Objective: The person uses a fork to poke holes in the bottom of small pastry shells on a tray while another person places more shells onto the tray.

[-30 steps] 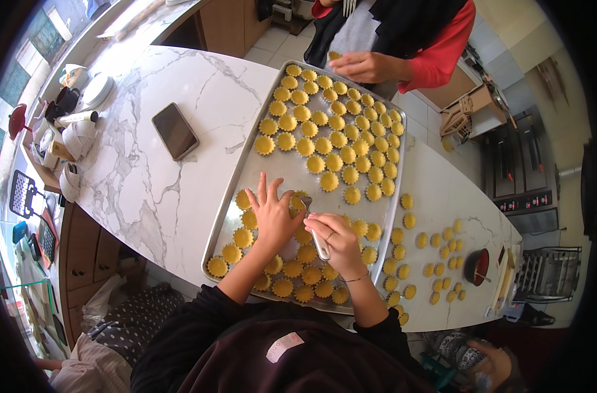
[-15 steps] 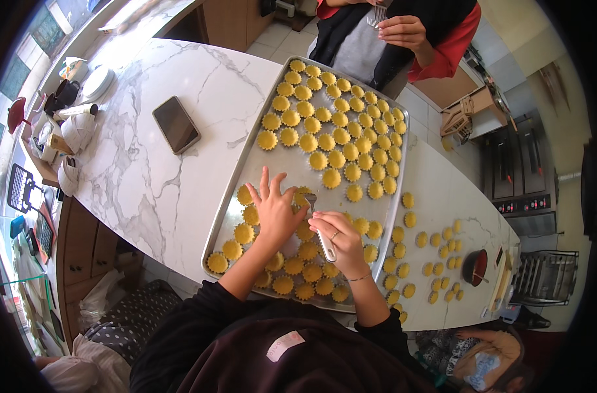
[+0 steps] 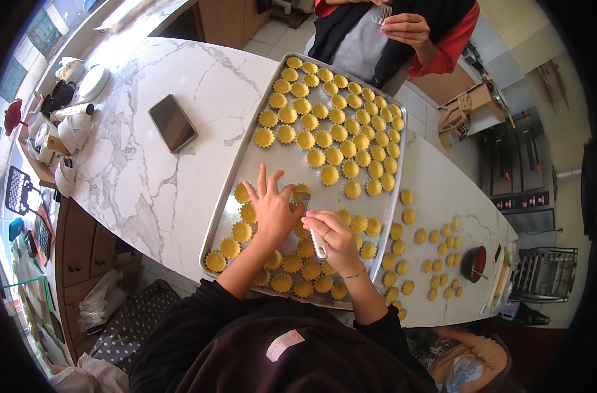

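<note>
My right hand point(image 3: 337, 239) grips a fork point(image 3: 319, 247) by its pale handle. The fork's tines rest in a fluted yellow tart shell point(image 3: 301, 188) in the middle of a large metal tray point(image 3: 370, 203). My left hand point(image 3: 273, 206) is beside the same shell, its thumb and index finger at the shell's edge and the other fingers lifted and spread. The left hand partly covers that shell. Many similar tart shells point(image 3: 329, 175) fill the far half of the tray, and others point(image 3: 282, 283) lie around and below my hands.
More shells point(image 3: 421, 236) stand on the marble-patterned table point(image 3: 134, 131) right of the tray, near a dark bowl with red inside point(image 3: 474, 265). A phone point(image 3: 172, 123) lies on the left. Across the table, another person's hand point(image 3: 406, 29) holds a fork point(image 3: 381, 13).
The whole view has shifted slightly. My right hand has moved a little left, with the fork's handle steeper and its tines still at the same shell. My left hand keeps its pose.
</note>
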A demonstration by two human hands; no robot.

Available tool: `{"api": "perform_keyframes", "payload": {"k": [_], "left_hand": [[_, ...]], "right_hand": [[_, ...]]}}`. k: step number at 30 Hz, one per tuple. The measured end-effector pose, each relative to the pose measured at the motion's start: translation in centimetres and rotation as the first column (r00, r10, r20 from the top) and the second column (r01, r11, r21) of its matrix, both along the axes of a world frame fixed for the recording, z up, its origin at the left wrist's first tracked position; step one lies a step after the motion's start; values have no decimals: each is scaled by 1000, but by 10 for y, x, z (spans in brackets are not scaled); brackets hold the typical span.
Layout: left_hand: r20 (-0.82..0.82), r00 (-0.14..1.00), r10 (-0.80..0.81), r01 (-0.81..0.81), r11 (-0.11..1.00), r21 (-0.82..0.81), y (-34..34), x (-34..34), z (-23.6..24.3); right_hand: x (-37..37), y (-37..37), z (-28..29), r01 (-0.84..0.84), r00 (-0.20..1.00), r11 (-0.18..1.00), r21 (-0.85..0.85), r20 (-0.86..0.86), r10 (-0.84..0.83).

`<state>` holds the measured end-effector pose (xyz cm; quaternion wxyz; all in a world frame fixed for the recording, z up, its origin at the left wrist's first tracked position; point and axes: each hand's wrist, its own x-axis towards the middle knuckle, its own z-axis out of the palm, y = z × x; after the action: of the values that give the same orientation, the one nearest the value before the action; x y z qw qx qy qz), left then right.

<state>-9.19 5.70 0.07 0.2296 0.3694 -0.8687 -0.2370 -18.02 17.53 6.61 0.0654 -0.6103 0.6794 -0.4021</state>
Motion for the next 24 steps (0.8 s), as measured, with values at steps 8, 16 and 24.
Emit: {"api": "perform_keyframes", "payload": {"k": [8,16,24], "left_hand": [[-28,1000,0,0,1000,5,-1,0,1],[-22,1000,-3,3,1000,6,0,0,2],[-3,1000,-3,3,1000,4,-1,0,-1]], "right_hand": [[-4,7,17,69,997,994,-86,38,-66],[0,4,5,37,999,999,-40,29,-36],[1,3,0,-1,1000,1000,13,21,1]]}}
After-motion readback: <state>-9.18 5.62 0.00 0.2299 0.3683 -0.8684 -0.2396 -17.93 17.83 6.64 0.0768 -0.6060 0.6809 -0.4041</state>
